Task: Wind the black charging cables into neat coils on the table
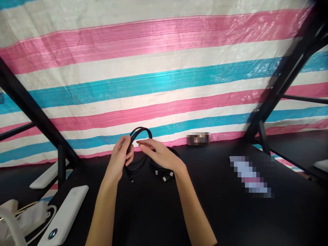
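A looped black cable (140, 128) is gripped in my left hand (121, 153), its fingers wrapped round the side of the coil. Part of the loop hangs below, and one small plug (131, 180) dangles near the table. My right hand (160, 155) is beside the coil with fingers stretched towards it and thumb apart; whether it touches the cable is hard to make out. Behind and below that hand lies a second bundle of black cables (160, 167) with several pale plugs (164, 178), partly hidden by the hand.
Both hands are over a black table (148, 215). A white power bank (66, 213) with a small round display lies at the left, beside a white power strip (33, 217) with cords. Blurred items (198, 139) rest at the back and right. Black frame legs (36, 106) flank a striped sheet (164, 82).
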The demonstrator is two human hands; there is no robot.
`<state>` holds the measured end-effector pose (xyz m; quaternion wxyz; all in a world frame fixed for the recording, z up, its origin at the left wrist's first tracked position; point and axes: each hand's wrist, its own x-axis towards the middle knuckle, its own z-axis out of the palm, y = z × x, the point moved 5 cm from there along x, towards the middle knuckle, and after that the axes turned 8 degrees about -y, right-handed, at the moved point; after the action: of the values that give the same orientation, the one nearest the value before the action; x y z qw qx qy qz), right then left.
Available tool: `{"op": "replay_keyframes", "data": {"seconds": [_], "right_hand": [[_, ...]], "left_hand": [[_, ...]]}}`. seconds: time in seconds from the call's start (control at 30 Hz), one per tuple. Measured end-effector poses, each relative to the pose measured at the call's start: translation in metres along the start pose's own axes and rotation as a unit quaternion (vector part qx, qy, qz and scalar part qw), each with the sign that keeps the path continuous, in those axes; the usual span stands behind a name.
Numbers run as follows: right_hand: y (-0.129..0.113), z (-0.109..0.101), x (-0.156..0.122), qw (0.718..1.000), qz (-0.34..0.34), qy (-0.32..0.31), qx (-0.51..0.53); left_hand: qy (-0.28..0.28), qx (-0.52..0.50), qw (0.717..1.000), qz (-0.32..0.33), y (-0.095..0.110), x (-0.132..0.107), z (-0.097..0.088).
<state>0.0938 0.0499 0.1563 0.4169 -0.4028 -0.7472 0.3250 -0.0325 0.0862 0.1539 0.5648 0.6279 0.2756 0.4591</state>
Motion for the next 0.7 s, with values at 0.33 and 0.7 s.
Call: {"op": "replay_keyframes", "data": {"seconds": [0.33,0.7], "right_hand": [[-0.007,-0.002,0.005,0.986,0.023,0.092,0.136],[0.004,-0.04,-0.021,0.967,0.079,0.108,0.215]], "left_hand": [[-0.154,0.004,0.986,-0.07,0.011,-0.018,0.033],[0.234,-0.237,0.936,0.115,0.023,-0.014,-0.067]]}}
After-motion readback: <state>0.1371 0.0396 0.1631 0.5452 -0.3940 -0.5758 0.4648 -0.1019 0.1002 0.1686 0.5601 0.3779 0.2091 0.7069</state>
